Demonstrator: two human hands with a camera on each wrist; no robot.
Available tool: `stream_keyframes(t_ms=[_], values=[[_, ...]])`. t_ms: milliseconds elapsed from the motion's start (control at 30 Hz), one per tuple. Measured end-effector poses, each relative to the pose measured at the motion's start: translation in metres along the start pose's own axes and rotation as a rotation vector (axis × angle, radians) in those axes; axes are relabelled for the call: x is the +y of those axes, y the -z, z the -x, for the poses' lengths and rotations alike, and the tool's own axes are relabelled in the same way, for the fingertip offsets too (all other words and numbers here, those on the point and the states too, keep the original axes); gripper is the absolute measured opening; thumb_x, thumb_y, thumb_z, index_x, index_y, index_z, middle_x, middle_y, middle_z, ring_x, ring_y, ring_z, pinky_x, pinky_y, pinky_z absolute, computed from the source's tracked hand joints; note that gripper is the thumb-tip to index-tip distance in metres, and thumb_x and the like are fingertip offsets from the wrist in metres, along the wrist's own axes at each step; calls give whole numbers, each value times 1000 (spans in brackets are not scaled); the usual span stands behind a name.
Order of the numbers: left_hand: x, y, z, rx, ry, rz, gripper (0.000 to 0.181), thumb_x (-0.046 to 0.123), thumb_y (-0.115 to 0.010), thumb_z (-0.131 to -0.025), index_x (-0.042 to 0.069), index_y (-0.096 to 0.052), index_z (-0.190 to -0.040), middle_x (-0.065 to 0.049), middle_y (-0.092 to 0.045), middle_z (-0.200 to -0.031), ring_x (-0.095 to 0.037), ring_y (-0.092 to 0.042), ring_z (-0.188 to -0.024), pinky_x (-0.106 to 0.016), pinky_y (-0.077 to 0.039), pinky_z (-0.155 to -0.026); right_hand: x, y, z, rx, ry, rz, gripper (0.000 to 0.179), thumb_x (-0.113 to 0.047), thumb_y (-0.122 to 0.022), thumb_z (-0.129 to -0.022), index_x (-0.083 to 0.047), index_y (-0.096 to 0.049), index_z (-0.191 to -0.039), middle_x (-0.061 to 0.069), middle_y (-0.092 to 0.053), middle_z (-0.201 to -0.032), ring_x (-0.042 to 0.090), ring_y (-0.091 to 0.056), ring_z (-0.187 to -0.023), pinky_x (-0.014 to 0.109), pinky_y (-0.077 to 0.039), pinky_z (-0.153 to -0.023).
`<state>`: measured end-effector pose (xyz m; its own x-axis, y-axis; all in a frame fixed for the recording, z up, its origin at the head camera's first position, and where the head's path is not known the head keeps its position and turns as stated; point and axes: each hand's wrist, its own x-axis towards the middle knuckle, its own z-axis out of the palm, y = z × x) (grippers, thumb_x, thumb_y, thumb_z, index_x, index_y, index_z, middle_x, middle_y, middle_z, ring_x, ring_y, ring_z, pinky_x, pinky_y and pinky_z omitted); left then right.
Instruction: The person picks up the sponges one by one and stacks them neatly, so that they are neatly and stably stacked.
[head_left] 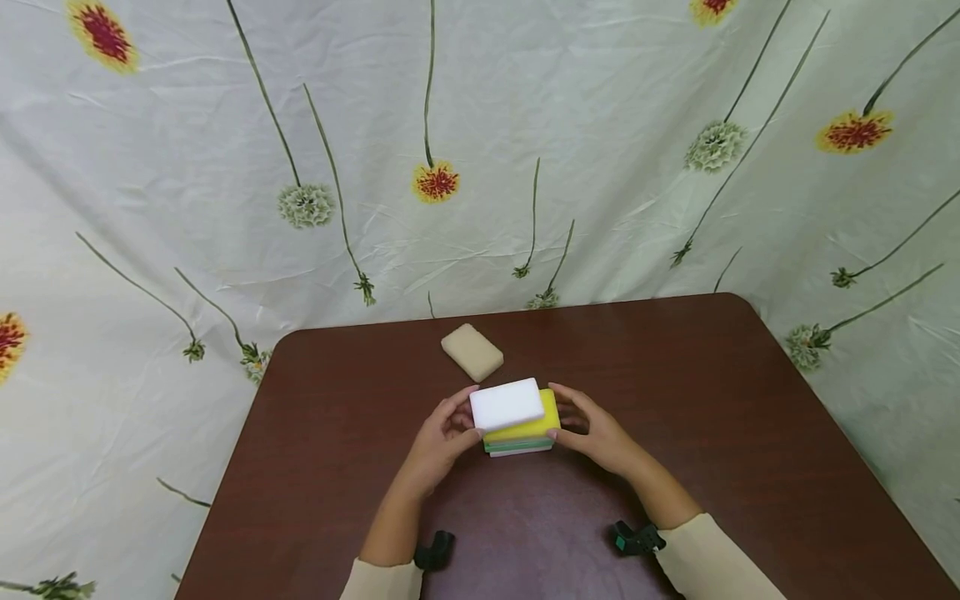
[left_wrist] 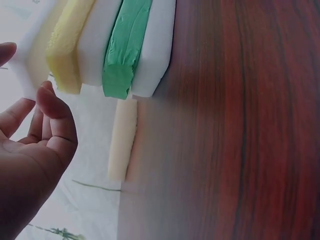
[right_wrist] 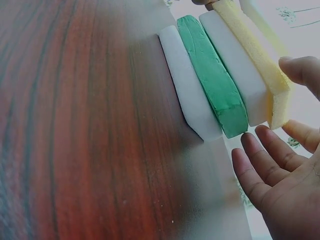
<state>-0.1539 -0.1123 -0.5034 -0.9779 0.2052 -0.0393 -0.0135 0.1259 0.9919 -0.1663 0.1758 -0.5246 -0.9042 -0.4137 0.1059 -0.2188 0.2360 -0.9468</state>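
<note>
A stack of flat rectangular blocks stands between the hands. Its top is a white block [head_left: 507,404], set off to the left and turned slightly over a yellow sponge [head_left: 525,429]. Below the yellow, the wrist views show a white block [right_wrist: 234,67], a green block [left_wrist: 127,47] with a creased surface, and a bottom white block [left_wrist: 156,50] on the table. My left hand [head_left: 442,433] pinches the top white block at its left end, thumb in front and index finger behind. My right hand [head_left: 600,435] holds the yellow sponge's right end between thumb and index finger, other fingers spread beside the stack.
A beige sponge [head_left: 472,352] lies on the dark red-brown table [head_left: 360,392] just behind the stack. Beyond the table's back edge hangs a white curtain [head_left: 480,100] printed with flowers. A black band [head_left: 435,551] circles the left wrist, another band [head_left: 636,538] the right.
</note>
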Motion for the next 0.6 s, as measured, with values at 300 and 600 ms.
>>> stream_keyframes(t_ms=[300,600], values=[[-1,-4,-8,0,12,-35,64,2,-73,-85,14,-55,-146,-13,-46,-123,-19,-47,-95,-21,-44,-72,0,0,0,1,-8,4,74,-16,-74,-93,-9,-37,-156,18,-47,-150,40,-51,-133,59,-44,-107],[-5,-5,-11,-32,15,-61,64,4,-73,-87,17,-54,-147,-8,-40,-140,-19,-46,-100,-20,-46,-69,-2,0,-1,0,-11,1,74,-17,-74,-93,-17,-38,-156,18,-45,-150,39,-50,-133,59,-43,-107]])
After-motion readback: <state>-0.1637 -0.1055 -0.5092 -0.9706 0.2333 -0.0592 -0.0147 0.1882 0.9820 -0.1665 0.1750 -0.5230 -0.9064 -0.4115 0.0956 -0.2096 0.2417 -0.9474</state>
